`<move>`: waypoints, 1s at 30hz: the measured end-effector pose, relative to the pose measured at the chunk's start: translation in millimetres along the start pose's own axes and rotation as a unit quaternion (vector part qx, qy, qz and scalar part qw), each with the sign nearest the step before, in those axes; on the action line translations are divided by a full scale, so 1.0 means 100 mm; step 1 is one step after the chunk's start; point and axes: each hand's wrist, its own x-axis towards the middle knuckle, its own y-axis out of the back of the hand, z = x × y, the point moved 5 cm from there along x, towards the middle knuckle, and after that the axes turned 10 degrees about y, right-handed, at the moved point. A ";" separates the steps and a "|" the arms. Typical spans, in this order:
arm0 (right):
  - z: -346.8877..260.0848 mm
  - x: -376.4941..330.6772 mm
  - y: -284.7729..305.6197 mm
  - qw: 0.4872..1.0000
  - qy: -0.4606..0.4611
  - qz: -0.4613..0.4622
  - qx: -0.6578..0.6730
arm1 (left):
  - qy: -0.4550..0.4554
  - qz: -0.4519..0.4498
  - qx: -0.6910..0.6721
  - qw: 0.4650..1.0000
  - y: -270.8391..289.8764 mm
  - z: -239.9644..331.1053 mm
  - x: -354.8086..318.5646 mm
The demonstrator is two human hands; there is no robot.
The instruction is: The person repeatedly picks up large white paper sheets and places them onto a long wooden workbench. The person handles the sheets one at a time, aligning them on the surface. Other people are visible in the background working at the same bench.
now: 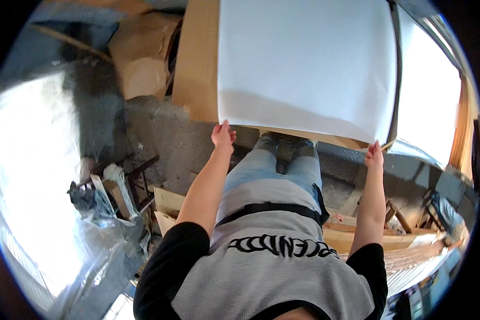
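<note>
In front of me lies a large white sheet [306,64], its near edge bowed slightly between my hands. Brown cardboard [197,69] shows beneath it along the left side and below the near edge. My left hand [223,135] pinches the sheet's near left corner, thumb uppermost. At the near right corner, my right hand [374,154] is closed on the same sheet with the fingertips at its edge. Both arms reach forward, well apart. What lies under the cardboard is hidden.
Another white sheet or panel [429,85] sits to the right, past a dark gap. Crumpled brown cardboard [141,56] stands at the far left. Clear plastic and odds and ends [109,208] are heaped at left. Flat cardboard pieces [384,240] lie behind my right arm on the concrete floor [154,128].
</note>
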 end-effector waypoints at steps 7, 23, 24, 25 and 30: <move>0.06 -0.28 0.30 0.995 0.033 -0.060 -0.076 | 0.017 0.003 -0.074 0.997 0.06 0.04 0.13; 0.14 -0.49 0.25 0.992 0.047 -0.051 -0.108 | 0.037 -0.102 -0.173 0.979 0.11 0.16 0.38; 0.16 -0.48 0.27 0.992 0.045 -0.044 -0.109 | 0.035 -0.106 -0.179 0.978 0.12 0.15 0.39; 0.17 -0.48 0.30 0.992 0.043 -0.038 -0.110 | 0.036 -0.110 -0.181 0.977 0.13 0.14 0.39; 0.24 -0.46 0.34 0.993 0.033 -0.027 -0.114 | 0.040 -0.122 -0.179 0.976 0.10 0.15 0.38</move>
